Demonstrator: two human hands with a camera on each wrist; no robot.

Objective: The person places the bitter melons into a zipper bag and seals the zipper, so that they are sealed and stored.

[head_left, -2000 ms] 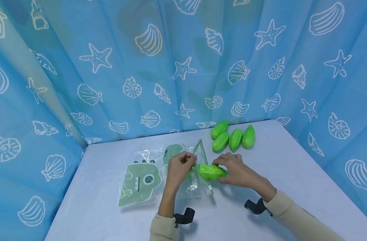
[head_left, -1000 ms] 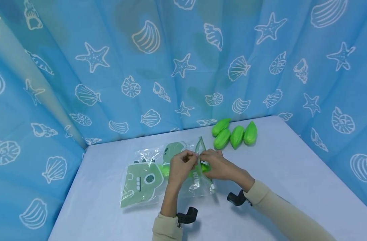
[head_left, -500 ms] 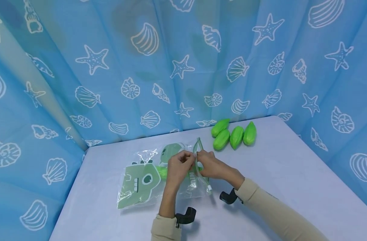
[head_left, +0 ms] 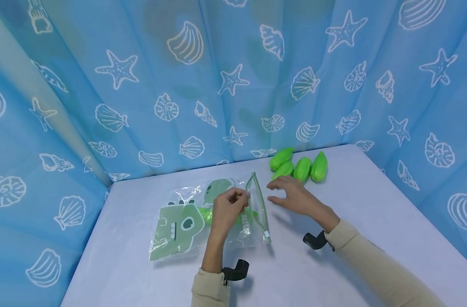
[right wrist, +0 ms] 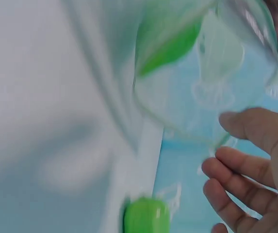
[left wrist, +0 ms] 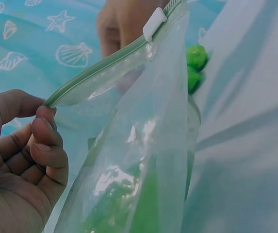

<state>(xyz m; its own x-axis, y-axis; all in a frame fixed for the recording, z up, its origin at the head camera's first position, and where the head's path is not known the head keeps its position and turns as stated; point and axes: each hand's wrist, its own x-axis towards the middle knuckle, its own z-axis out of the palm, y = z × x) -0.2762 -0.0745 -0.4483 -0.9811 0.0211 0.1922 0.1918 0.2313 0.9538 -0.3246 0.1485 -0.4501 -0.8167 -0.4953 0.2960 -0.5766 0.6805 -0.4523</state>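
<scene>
left hand (head_left: 226,209): fingers pinch the zip rim of the clear plastic dinosaur-print bag (head_left: 180,224), lying on the pale tabletop (head_left: 352,204) | right hand (head_left: 295,197): fingers spread, empty, beside four green plastic fruits (head_left: 298,167) | green fruit (head_left: 207,214) inside bag

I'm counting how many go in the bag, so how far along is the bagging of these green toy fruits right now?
Done: one green plastic fruit lies inside the clear zip bag with the green dinosaur print. In hand: the left hand pinches the bag's open green zip edge, holding the mouth up; the right hand is open, empty, nearing the pile. Left: four loose green fruits lie on the table, and the zip is unsealed.
</scene>
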